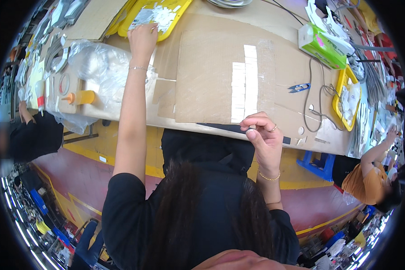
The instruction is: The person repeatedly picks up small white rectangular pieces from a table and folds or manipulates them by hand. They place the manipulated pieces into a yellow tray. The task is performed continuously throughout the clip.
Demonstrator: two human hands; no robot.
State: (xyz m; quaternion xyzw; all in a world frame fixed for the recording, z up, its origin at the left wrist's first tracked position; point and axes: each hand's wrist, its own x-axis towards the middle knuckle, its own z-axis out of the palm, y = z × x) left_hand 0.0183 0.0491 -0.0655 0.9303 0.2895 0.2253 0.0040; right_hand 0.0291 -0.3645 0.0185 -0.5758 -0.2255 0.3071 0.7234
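My left hand (142,38) reaches to the near edge of a yellow tray (183,11) that holds a pile of small white pieces (163,17). Its fingers are curled down, and their tips are hidden. By the front edge of a cardboard sheet (207,85), my right hand (264,135) is closed in a pinch. Something small and dark may be between thumb and fingers; I cannot make it out. Just beyond that hand, two columns of white strips, a longer right one (251,81) and a shorter left one (238,92), lie side by side on the sheet.
Blue-handled thread snips (299,87) and a grey cable (310,96) lie to the right. Beyond them are a green tissue box (321,46) and a smaller yellow tray (336,101). Clear plastic bags (99,67) and an orange-yellow bottle (82,97) are on the left. Other people sit at both sides.
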